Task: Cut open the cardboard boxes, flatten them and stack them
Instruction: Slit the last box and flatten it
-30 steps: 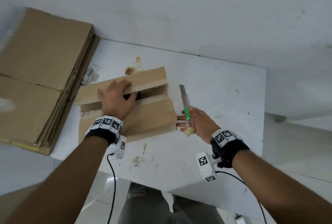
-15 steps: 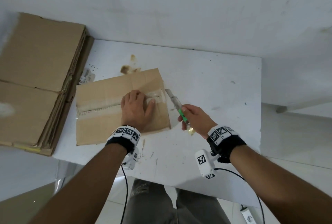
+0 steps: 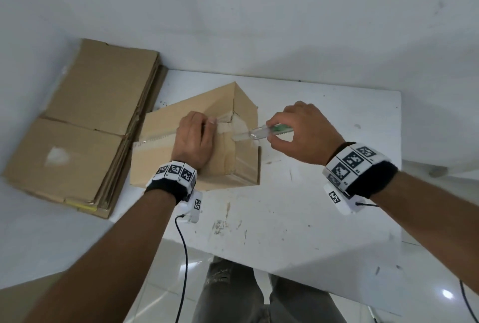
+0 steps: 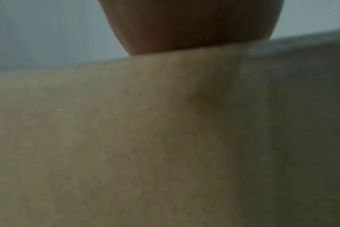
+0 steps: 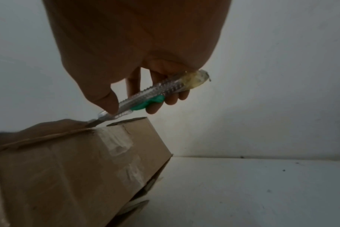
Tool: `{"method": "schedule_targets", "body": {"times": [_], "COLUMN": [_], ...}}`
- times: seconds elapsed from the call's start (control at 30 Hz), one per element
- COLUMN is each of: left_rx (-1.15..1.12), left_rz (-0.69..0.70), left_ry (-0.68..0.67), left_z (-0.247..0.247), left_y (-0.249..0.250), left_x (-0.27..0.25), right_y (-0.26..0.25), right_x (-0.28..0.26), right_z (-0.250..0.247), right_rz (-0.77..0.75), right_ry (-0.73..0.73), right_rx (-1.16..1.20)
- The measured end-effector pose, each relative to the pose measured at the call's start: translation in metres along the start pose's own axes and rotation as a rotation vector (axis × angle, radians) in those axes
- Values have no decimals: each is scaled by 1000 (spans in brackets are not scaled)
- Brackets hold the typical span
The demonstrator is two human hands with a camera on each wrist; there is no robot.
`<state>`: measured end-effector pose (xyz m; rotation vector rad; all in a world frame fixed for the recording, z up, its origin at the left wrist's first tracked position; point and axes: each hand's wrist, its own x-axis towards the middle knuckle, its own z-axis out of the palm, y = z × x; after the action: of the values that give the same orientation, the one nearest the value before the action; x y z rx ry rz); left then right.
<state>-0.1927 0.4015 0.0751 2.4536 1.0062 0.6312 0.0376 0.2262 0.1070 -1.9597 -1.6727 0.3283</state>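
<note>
A taped cardboard box (image 3: 166,164) (image 5: 72,169) stands on the white table (image 3: 298,219). My left hand (image 3: 194,138) lies flat on the box's top, fingers along the tape seam (image 3: 155,137); the left wrist view shows only blurred cardboard (image 4: 145,138). My right hand (image 3: 303,133) grips a clear utility knife with a green slider (image 3: 264,132) (image 5: 153,95). The blade tip meets the taped seam at the box's right top edge, close to my left fingertips.
A stack of flattened cardboard boxes (image 3: 85,128) lies left of the table, touching the box's left side. The white wall (image 3: 259,12) rises right behind the table. A cable (image 3: 185,258) hangs from my left wrist. Bare table lies right of the box.
The box went from pressed low to standing as a full box. My left hand slid right along the seam. My right hand turned the knife and brought its blade onto the seam's right end.
</note>
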Motion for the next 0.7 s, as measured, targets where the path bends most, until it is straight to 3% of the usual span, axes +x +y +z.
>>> {"method": "schedule_targets", "body": {"times": [0.13, 0.33, 0.47, 0.7], "left_rx": [-22, -43, -53, -9], "left_rz": [-19, -44, -14, 17], "left_ry": [13, 8, -13, -57], "left_z": [0, 4, 8, 53], "left_y": [0, 3, 6, 11], "left_x": [2, 0, 1, -19], "right_y": [8, 5, 6, 14], "right_x": [-3, -19, -18, -32], "right_z": [-4, 17, 22, 46], "right_rz": [68, -5, -33, 111], "right_ry": [35, 45, 50, 7], "right_rx": [-49, 49, -21, -221]}}
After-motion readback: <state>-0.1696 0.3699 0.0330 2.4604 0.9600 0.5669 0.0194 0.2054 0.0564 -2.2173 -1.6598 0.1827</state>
